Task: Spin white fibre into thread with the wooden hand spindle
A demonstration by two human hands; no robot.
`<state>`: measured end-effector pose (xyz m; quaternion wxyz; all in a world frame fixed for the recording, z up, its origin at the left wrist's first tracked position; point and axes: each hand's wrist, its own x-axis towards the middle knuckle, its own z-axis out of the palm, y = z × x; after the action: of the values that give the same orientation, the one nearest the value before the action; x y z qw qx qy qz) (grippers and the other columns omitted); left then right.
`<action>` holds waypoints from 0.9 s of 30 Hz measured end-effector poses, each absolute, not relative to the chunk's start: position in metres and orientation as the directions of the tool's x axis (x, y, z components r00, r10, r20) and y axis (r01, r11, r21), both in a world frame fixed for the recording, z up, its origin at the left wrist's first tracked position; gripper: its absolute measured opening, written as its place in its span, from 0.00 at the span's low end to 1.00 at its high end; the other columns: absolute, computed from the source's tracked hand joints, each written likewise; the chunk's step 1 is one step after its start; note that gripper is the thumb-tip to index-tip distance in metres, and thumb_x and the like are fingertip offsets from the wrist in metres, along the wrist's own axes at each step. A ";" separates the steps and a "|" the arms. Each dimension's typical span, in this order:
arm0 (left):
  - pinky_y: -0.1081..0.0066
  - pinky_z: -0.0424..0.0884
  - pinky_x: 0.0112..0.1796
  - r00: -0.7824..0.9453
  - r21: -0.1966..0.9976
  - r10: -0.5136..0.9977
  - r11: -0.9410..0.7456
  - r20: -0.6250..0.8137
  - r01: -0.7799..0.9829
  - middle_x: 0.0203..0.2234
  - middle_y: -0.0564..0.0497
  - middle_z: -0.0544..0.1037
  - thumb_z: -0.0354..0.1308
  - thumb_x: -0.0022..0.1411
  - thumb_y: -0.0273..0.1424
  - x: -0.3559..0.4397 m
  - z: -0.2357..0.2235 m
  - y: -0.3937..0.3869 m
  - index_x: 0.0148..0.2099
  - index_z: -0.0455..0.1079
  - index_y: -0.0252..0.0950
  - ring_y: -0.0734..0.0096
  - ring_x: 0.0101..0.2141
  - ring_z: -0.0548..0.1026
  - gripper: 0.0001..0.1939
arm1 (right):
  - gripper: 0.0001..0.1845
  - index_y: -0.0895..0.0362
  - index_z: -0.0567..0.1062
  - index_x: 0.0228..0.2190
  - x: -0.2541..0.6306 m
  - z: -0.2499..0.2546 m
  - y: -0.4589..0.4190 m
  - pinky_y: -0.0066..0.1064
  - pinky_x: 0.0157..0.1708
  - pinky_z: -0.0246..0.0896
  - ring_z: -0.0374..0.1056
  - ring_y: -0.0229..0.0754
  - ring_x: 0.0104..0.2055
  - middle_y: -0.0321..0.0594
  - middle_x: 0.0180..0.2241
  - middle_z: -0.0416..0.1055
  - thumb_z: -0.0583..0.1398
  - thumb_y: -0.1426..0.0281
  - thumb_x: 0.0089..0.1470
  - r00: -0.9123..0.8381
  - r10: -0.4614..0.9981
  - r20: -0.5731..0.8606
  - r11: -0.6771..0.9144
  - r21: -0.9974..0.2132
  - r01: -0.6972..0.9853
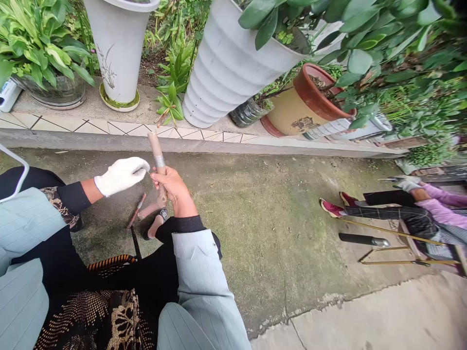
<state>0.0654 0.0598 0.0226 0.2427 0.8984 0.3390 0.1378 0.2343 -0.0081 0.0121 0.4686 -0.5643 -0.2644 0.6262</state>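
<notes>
In the head view my left hand (122,176) wears a white knitted glove, its thumb and fingers pinched together. A thin strand, seemingly wire, runs from that pinch towards my right fingertips. My bare right hand (173,187) is closed round a peeled, forked wooden branch (154,143) and also seems to pinch the strand. Silvery wire (159,161) is wound in a band round the branch just above my right fingers. The branch's lower fork (149,210) reaches down near my shoe (164,214). Part of the branch is hidden behind my right hand.
A reddish-brown stick (136,211) and a dark strip (136,243) lie low by my legs. Ahead runs a tiled ledge (124,128) with a tall ribbed white pot (233,58) and other planters. At right sits another person (408,209) beside a dark cylinder (363,240).
</notes>
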 end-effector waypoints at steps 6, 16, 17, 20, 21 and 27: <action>0.70 0.69 0.26 0.776 0.927 0.594 -0.129 -0.213 0.353 0.17 0.52 0.71 0.48 0.57 0.33 0.066 0.032 0.066 0.36 0.69 0.32 0.71 0.20 0.71 0.11 | 0.17 0.58 0.68 0.33 0.235 0.015 -0.008 0.22 0.18 0.54 0.57 0.28 0.18 0.26 0.19 0.63 0.65 0.73 0.37 0.095 0.885 -0.456 -0.439 -0.885 -0.158; 0.65 0.72 0.28 0.891 0.901 0.207 0.261 -0.404 0.348 0.20 0.48 0.75 0.48 0.57 0.31 0.058 0.033 0.063 0.36 0.66 0.31 0.70 0.22 0.72 0.09 | 0.18 0.59 0.69 0.35 0.244 0.027 -0.015 0.23 0.19 0.55 0.57 0.30 0.21 0.30 0.24 0.65 0.65 0.70 0.39 -0.209 0.900 -0.382 -0.383 -0.923 0.033; 0.65 0.72 0.28 0.895 0.895 0.182 0.277 -0.407 0.350 0.21 0.47 0.76 0.48 0.57 0.31 0.058 0.033 0.063 0.36 0.66 0.30 0.69 0.22 0.72 0.10 | 0.18 0.59 0.69 0.35 0.244 0.027 -0.015 0.23 0.19 0.56 0.57 0.30 0.21 0.30 0.24 0.65 0.66 0.70 0.38 -0.227 0.900 -0.373 -0.375 -0.926 0.036; 0.65 0.71 0.28 0.908 0.888 0.112 0.289 -0.404 0.359 0.21 0.45 0.77 0.49 0.57 0.32 0.057 0.031 0.061 0.36 0.68 0.30 0.68 0.22 0.73 0.11 | 0.18 0.59 0.70 0.35 0.245 0.027 -0.016 0.23 0.20 0.55 0.57 0.30 0.22 0.30 0.24 0.65 0.66 0.70 0.38 -0.252 0.898 -0.361 -0.358 -0.932 0.061; 0.65 0.71 0.28 0.909 0.886 0.099 0.288 -0.405 0.363 0.21 0.45 0.77 0.49 0.57 0.32 0.056 0.031 0.062 0.36 0.69 0.30 0.67 0.23 0.73 0.11 | 0.18 0.59 0.70 0.35 0.245 0.027 -0.016 0.23 0.20 0.55 0.57 0.30 0.22 0.30 0.24 0.65 0.66 0.70 0.39 -0.252 0.899 -0.359 -0.353 -0.933 0.072; 0.62 0.71 0.30 0.890 0.867 0.066 0.271 -0.450 0.418 0.25 0.43 0.78 0.49 0.58 0.35 0.055 0.025 0.062 0.34 0.71 0.31 0.65 0.25 0.74 0.14 | 0.16 0.58 0.70 0.34 0.245 0.028 -0.017 0.23 0.21 0.55 0.57 0.31 0.23 0.29 0.23 0.63 0.65 0.71 0.39 -0.256 0.900 -0.351 -0.331 -0.936 0.119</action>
<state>0.0547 0.0621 0.0254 0.7707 0.5927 0.2043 -0.1143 0.2454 -0.0175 0.0283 0.3124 -0.5237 -0.4866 0.6257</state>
